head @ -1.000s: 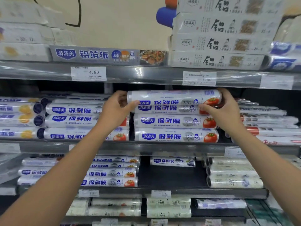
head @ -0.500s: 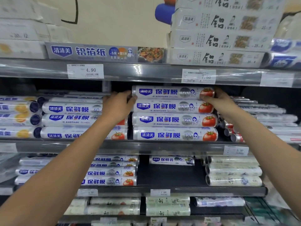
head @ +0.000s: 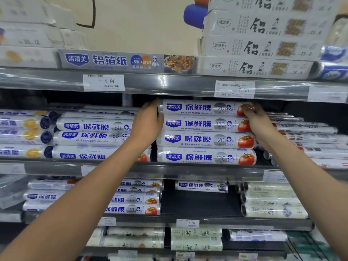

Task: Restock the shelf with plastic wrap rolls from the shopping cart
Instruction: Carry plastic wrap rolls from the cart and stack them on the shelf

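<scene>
1. Supermarket aisle, head view: grey metal shelving [head: 169, 169] in tiers against a cream wall [head: 141, 25], with clear price rails along the front edges. The upper rail carries a 4.90 tag [head: 103, 82] and a blurrier 7.50 tag [head: 234, 89].
2. Up top, white foil boxes [head: 254, 48] are stacked at the right, and one long blue-labelled foil box [head: 113, 60] lies in the middle.
3. On the middle tier, the top roll [head: 203, 107] of plastic wrap lies flat on a stack of three matching "120" rolls [head: 205, 140] with tomato print. It sits just under the upper rail.
4. The left hand [head: 148, 123] is at the top roll's left end, fingers curved round it. The right hand [head: 258, 121] is at the tomato end, fingertips curled and pinching it. Both arms reach in from near the camera.
5. Just left of the stack are the "60" rolls [head: 94, 127], partly behind the left wrist. Far left are orange-print rolls [head: 24, 125]. The stuff to the right is too blurry to read.
6. One tier down, "30" rolls [head: 135, 200] sit at the left and pale rolls [head: 273, 202] at the right.
</scene>
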